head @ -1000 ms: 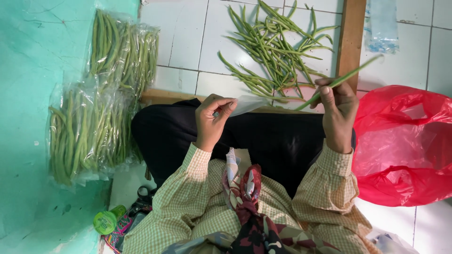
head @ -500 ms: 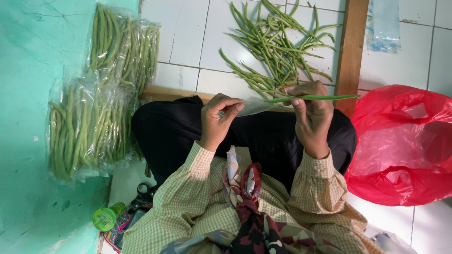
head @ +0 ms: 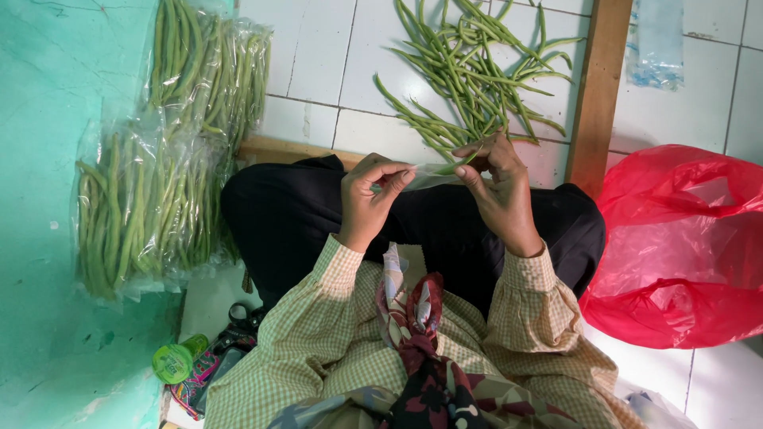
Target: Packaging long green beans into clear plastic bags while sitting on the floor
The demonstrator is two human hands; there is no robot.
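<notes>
My left hand (head: pixel 369 199) and my right hand (head: pixel 499 191) are raised over my lap, both pinching a thin clear plastic bag (head: pixel 429 176) stretched between them. A single green bean (head: pixel 459 164) sticks out at the fingers of my right hand, its end inside the bag's mouth. A loose pile of long green beans (head: pixel 469 71) lies on the white tiled floor just beyond my hands. My legs are in black trousers (head: pixel 286 214).
Clear bags packed with green beans (head: pixel 151 199) lie at the left against a teal surface. A red plastic bag (head: pixel 679 246) sits at the right. A wooden slat (head: pixel 592 95) crosses the tiles. A green-capped bottle (head: pixel 176 361) and scissors (head: pixel 238 322) lie near my left side.
My right hand moved left toward my left hand with the bean; the bean, which stuck out to the right, is now mostly inside the clear bag held between both hands.
</notes>
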